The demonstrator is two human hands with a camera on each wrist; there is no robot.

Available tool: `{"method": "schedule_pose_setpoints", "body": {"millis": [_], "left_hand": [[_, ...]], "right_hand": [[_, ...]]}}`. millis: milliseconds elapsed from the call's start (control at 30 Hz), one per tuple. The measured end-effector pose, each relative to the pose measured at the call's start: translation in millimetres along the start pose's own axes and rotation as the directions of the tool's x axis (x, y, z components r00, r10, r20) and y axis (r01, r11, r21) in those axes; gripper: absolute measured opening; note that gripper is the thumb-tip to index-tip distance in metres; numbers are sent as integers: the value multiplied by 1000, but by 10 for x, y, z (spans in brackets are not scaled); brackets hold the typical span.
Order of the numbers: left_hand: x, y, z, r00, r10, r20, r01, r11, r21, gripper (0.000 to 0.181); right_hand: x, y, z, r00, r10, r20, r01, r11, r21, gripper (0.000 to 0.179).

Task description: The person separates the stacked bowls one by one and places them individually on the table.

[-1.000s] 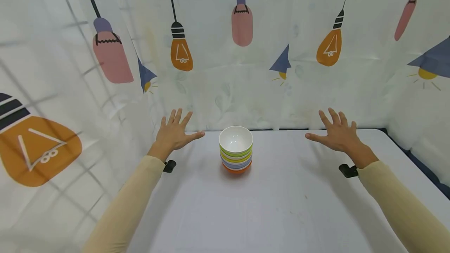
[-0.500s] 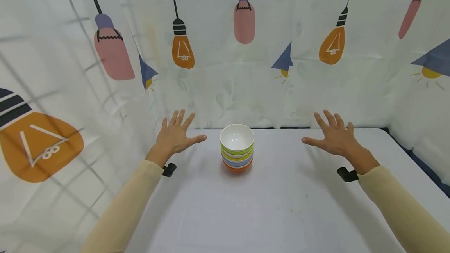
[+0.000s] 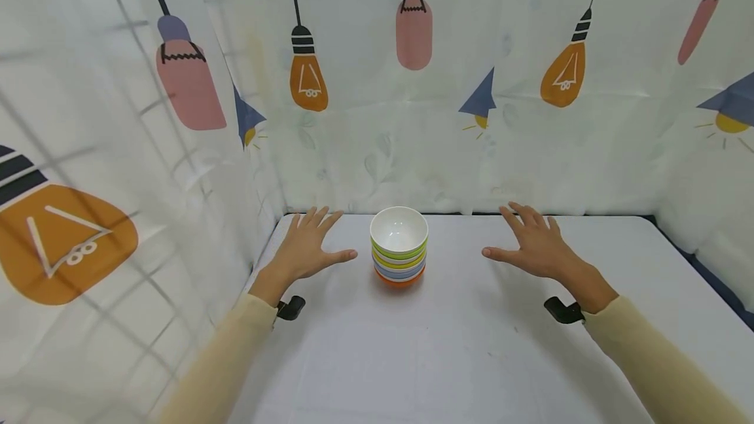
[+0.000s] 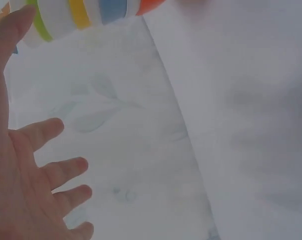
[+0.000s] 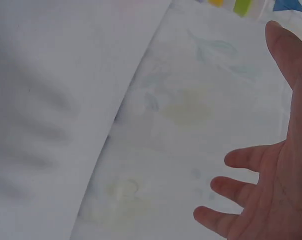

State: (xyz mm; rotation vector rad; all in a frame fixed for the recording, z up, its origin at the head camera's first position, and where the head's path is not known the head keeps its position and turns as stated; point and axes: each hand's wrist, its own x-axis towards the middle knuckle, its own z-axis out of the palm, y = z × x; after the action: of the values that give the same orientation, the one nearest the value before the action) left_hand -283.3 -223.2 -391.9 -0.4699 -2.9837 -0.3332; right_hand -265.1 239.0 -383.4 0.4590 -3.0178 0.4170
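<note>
A stack of nested bowls [image 3: 399,241] stands upright towards the back of the table, white inside, with green, yellow, blue and orange bands down its side. My left hand [image 3: 303,250] hovers to the left of the stack, fingers spread and thumb pointing at it, apart from it. To the right, farther off, my right hand [image 3: 537,247] is held over the table with spread fingers, touching nothing. The left wrist view shows the banded side of the bowls [image 4: 81,12] beyond the thumb; the right wrist view catches only a small piece of the bowls [image 5: 240,6].
The white table [image 3: 448,358] reaches back to a curtain [image 3: 353,149] printed with hanging lamps. Another curtain side [image 3: 194,201] closes in on the left. Black wrist cameras [image 3: 291,308] sit under both wrists.
Both hands have come lower and nearer to the stack, the right hand moving left and the left hand slightly right. The bowls stay where they stood; the head view has shifted slightly.
</note>
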Motion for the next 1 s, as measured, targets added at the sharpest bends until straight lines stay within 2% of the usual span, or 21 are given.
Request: {"method": "schedule_pose_setpoints", "body": {"millis": [133,300,467,600,767,867,1000], "left_hand": [[-60,50,191,1000,10,-22,-13,990,-143,102],[-117,173,429,1000,-16,5,16,942,-337,95],[-101,282,664,1000,-29,4,28,880,-475,94],[-57,335,827,1000,-28,0,23,815,-579,98],[-2,378,963,1000,-20,20,29,734,-679,105],[22,395,1015,999,-22,38,43,701,-712,109],[48,402,1085,998,-22,61,60,670,-740,111]], "right_hand": [[52,-167,71,999,-53,-13,54,995,86,102],[135,-361,150,997,-78,10,75,976,204,100],[237,-579,226,995,-94,34,79,947,312,95],[321,-731,295,992,-123,36,98,912,398,89],[401,-836,393,985,-170,29,134,859,495,86],[449,-869,450,980,-198,15,159,828,537,88],[521,-907,522,978,-207,7,166,805,570,91]]}}
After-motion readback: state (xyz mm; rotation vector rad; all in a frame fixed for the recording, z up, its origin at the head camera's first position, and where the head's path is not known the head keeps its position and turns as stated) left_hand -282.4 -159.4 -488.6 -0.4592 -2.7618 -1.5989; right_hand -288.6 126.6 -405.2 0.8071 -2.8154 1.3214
